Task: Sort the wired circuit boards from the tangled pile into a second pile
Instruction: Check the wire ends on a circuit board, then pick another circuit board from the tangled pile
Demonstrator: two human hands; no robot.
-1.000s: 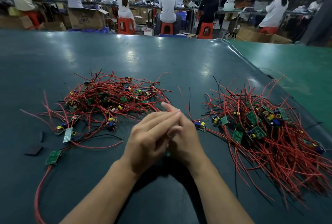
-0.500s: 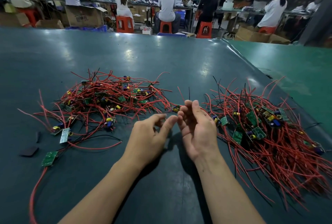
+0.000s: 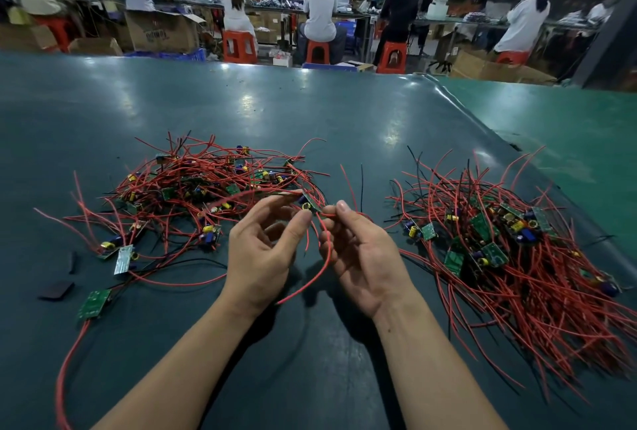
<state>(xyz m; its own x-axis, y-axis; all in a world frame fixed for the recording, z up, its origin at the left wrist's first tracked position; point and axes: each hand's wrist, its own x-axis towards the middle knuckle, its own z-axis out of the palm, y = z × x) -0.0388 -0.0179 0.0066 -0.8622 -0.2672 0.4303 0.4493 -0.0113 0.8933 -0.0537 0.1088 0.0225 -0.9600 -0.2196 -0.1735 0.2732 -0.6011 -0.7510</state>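
Nearest the front edge of the table (image 3: 310, 112), both forearms reach in toward the middle, and the two hands meet just above the dark green top between the two heaps. The left hand (image 3: 262, 253) has its fingers curled, the thumb and forefinger closing toward a small circuit board (image 3: 310, 203) held up off the surface; whether they actually pinch it or only touch its edge I cannot tell for sure. The right hand (image 3: 358, 253) grips the board's red wire (image 3: 322, 264) between thumb and fingers, and that wire loops down between the palms toward the near edge. To do this step well, I judge the left hand should steady the board by its edges while the right hand runs along the wire to pull the tail clear, drawing slowly so neighbouring leads do not drag along. Left of the hands lies the tangled pile (image 3: 206, 188), knotted red and black leads with boards buried inside, and a few stray boards sit nearer the left edge. Right of the hands the second pile (image 3: 510, 247) lies with its wires fanned toward the near right corner; the freed board belongs there, laid the same way. Beyond the far edge, seated people (image 3: 320, 9) work at other benches.
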